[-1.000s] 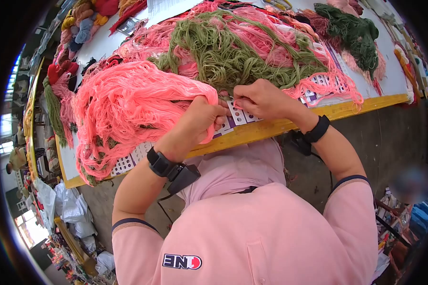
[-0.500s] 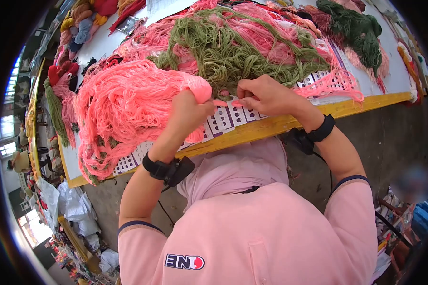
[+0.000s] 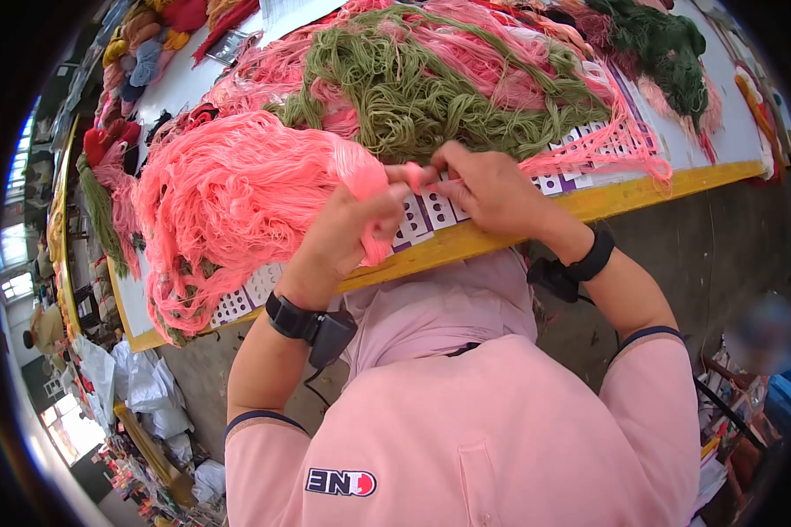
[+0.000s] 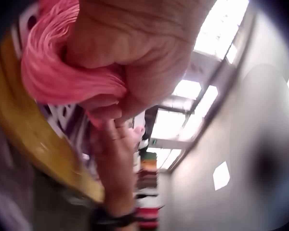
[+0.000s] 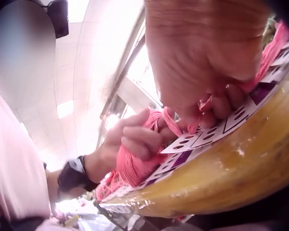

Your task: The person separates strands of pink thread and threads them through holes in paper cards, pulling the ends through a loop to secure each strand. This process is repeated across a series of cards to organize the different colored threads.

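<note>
A large bright pink yarn skein lies spread along the front of the table. My left hand grips its gathered end, and the bundle bulges past the fingers in the left wrist view. Just to the right, my right hand pinches a thin pink strand that runs across from the bundle. The fingertips of both hands come close together over the table edge. Under them lie white cards with dark round holes.
Olive green yarn is heaped behind the hands over more pink yarn. Dark green yarn lies at the far right. The yellow table edge runs in front of the person, and white plastic bags are at lower left.
My left hand has turned and shifted slightly left with the bundle's end. Fingers of both hands have come together again around the strand after moving slightly apart.
</note>
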`<state>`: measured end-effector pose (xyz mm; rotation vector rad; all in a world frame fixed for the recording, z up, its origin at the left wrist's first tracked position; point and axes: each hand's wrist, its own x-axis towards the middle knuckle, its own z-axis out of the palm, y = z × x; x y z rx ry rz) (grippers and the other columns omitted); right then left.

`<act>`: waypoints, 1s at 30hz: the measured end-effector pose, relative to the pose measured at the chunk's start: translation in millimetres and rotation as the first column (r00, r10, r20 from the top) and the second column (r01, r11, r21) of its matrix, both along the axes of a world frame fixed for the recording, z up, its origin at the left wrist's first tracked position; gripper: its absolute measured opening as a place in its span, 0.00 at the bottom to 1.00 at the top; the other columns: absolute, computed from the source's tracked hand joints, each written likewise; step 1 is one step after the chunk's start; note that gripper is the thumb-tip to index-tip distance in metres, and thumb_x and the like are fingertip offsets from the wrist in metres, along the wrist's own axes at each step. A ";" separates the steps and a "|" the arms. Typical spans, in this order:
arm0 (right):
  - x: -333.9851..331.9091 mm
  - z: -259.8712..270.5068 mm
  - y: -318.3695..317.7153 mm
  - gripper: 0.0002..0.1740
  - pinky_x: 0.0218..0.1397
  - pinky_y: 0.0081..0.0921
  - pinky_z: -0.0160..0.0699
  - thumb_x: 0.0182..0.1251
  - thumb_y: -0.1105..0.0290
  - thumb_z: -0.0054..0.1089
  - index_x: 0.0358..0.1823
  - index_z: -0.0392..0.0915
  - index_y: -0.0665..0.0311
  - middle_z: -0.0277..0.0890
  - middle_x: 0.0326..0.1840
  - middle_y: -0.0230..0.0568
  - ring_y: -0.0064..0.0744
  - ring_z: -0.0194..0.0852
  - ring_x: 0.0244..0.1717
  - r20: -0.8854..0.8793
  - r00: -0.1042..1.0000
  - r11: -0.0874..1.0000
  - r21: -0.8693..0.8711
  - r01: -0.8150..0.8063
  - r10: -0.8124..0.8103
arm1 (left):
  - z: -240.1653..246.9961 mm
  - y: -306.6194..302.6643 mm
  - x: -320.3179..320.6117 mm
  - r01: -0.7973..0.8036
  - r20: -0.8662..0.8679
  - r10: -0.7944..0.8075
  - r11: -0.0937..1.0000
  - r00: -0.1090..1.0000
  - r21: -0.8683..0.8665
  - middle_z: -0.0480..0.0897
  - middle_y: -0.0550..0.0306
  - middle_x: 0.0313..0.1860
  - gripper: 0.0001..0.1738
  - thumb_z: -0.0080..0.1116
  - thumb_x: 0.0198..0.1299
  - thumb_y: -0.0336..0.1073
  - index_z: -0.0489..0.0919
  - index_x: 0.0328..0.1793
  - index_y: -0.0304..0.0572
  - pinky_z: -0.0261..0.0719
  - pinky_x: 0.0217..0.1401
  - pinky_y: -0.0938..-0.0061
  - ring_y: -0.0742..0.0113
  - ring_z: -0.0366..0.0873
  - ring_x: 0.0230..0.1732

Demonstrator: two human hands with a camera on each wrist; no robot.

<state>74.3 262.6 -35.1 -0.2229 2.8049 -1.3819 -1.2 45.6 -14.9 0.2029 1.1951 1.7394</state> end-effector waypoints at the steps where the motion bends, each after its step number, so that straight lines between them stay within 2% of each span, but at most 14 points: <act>1: -1.0 1.1 -0.3 0.10 0.39 0.43 0.75 0.68 0.67 0.56 0.44 0.72 0.66 0.80 0.33 0.54 0.54 0.79 0.36 0.068 0.996 0.990 -0.123 0.068 -0.060 | -5.4 2.3 7.1 0.069 -0.340 -0.090 0.995 0.936 -0.072 0.79 0.56 0.55 0.13 0.62 0.61 0.28 0.82 0.52 0.33 0.76 0.48 0.71 0.68 0.76 0.46; 2: -3.3 2.1 -0.1 0.10 0.39 0.42 0.75 0.69 0.67 0.55 0.44 0.72 0.66 0.80 0.32 0.53 0.53 0.80 0.35 0.139 0.984 0.961 -0.239 0.140 -0.108 | -8.4 4.2 12.1 0.106 -0.632 -0.185 0.981 0.752 -0.161 0.78 0.55 0.58 0.14 0.61 0.61 0.27 0.81 0.53 0.34 0.77 0.54 0.69 0.64 0.77 0.50; 5: -10.3 5.6 2.7 0.10 0.38 0.41 0.75 0.69 0.66 0.54 0.42 0.73 0.66 0.79 0.29 0.52 0.52 0.79 0.33 0.288 0.954 0.932 -0.314 0.180 -0.087 | -4.2 8.5 17.2 0.088 -0.895 -0.323 0.946 0.307 -0.311 0.77 0.52 0.61 0.15 0.61 0.60 0.25 0.82 0.54 0.35 0.69 0.67 0.63 0.59 0.73 0.63; 8: -13.7 -0.2 3.3 0.07 0.32 0.33 0.74 0.66 0.70 0.56 0.36 0.73 0.69 0.77 0.26 0.47 0.37 0.77 0.26 0.084 0.995 0.997 -0.063 -0.054 0.059 | -13.6 11.2 5.5 0.171 -0.818 -0.300 0.954 0.491 -0.248 0.81 0.54 0.57 0.14 0.61 0.61 0.25 0.82 0.54 0.33 0.73 0.62 0.68 0.63 0.76 0.59; 11: -17.3 2.3 4.4 0.07 0.36 0.44 0.76 0.57 0.69 0.57 0.30 0.76 0.67 0.79 0.27 0.51 0.54 0.79 0.31 0.055 0.998 1.000 0.014 0.012 -0.013 | -2.3 13.1 3.2 0.089 -0.497 -0.168 0.980 0.852 -0.178 0.83 0.59 0.52 0.15 0.58 0.65 0.27 0.82 0.57 0.35 0.73 0.60 0.72 0.66 0.79 0.54; 14: -14.2 7.5 7.9 0.06 0.37 0.45 0.76 0.52 0.71 0.56 0.28 0.76 0.67 0.79 0.26 0.51 0.56 0.79 0.31 0.060 0.997 0.998 0.045 0.042 -0.045 | 8.7 -28.8 -20.4 -0.191 -0.194 0.150 0.958 0.969 -0.212 0.85 0.59 0.45 0.13 0.60 0.64 0.28 0.81 0.55 0.38 0.73 0.34 0.84 0.80 0.76 0.33; 17: -14.3 -0.9 7.5 0.06 0.37 0.45 0.76 0.52 0.71 0.57 0.27 0.76 0.66 0.78 0.25 0.52 0.57 0.78 0.30 0.050 0.998 0.992 0.116 0.039 -0.046 | 39.1 -115.1 -72.0 -0.405 -0.098 0.411 0.911 0.906 0.075 0.80 0.58 0.46 0.16 0.56 0.65 0.26 0.75 0.60 0.35 0.67 0.25 0.87 0.80 0.69 0.29; 19: -14.6 0.5 4.2 0.06 0.37 0.44 0.76 0.52 0.70 0.57 0.27 0.76 0.66 0.78 0.24 0.52 0.55 0.78 0.30 0.028 0.998 0.986 0.159 0.049 -0.054 | 62.6 -183.1 -108.3 -0.687 -0.156 0.684 0.726 0.713 0.045 0.79 0.56 0.46 0.20 0.59 0.63 0.24 0.73 0.61 0.31 0.68 0.26 0.85 0.77 0.69 0.27; 21: -12.9 2.9 1.4 0.05 0.35 0.41 0.76 0.53 0.71 0.57 0.28 0.75 0.66 0.77 0.24 0.51 0.53 0.78 0.28 0.041 0.999 0.990 0.142 0.024 -0.030 | 74.1 -264.5 -158.5 -0.767 -0.319 0.725 0.642 0.611 -0.009 0.80 0.56 0.44 0.17 0.56 0.63 0.22 0.75 0.59 0.31 0.71 0.28 0.79 0.74 0.70 0.28; 23: -13.3 6.5 3.0 0.05 0.33 0.36 0.75 0.56 0.74 0.59 0.30 0.73 0.68 0.76 0.25 0.50 0.49 0.77 0.27 0.074 0.997 0.997 0.070 -0.018 0.013 | 91.2 -264.5 -156.6 -0.866 -0.797 0.341 0.229 0.499 -0.444 0.79 0.57 0.39 0.14 0.57 0.63 0.24 0.77 0.54 0.31 0.73 0.31 0.74 0.72 0.70 0.29; 25: -16.3 12.3 4.4 0.05 0.35 0.33 0.75 0.57 0.75 0.58 0.34 0.73 0.67 0.77 0.29 0.48 0.45 0.78 0.30 0.171 0.979 0.935 -0.353 -0.045 0.112 | 94.9 -243.3 -158.0 -0.883 -0.893 -0.073 0.134 0.443 -0.449 0.80 0.58 0.35 0.09 0.58 0.62 0.26 0.79 0.48 0.32 0.74 0.35 0.70 0.70 0.71 0.30; 26: -14.7 13.2 2.9 0.06 0.35 0.32 0.76 0.57 0.76 0.58 0.36 0.73 0.67 0.77 0.31 0.47 0.43 0.79 0.31 0.209 0.961 0.835 -0.548 -0.038 0.181 | 91.5 -199.9 -132.6 -0.850 -0.911 -0.166 0.329 0.377 -0.412 0.80 0.57 0.34 0.07 0.59 0.62 0.28 0.80 0.45 0.34 0.74 0.37 0.69 0.70 0.73 0.31; 28: -14.0 11.1 -0.6 0.08 0.37 0.29 0.75 0.58 0.77 0.59 0.39 0.73 0.67 0.77 0.33 0.45 0.37 0.78 0.33 0.067 0.983 0.932 -0.333 -0.141 0.173 | 82.2 -137.3 -92.9 -0.679 -0.927 -0.244 0.630 0.287 -0.376 0.81 0.58 0.33 0.06 0.60 0.62 0.30 0.80 0.43 0.37 0.74 0.37 0.68 0.69 0.74 0.31; 30: -14.0 4.0 -3.7 0.09 0.38 0.31 0.75 0.58 0.76 0.60 0.40 0.73 0.66 0.76 0.33 0.44 0.39 0.78 0.35 -0.075 0.985 0.982 -0.098 -0.162 0.155 | 66.6 -74.6 -48.2 -0.476 -0.883 -0.259 0.764 0.391 -0.435 0.81 0.59 0.31 0.08 0.59 0.63 0.30 0.79 0.47 0.41 0.75 0.33 0.70 0.68 0.75 0.28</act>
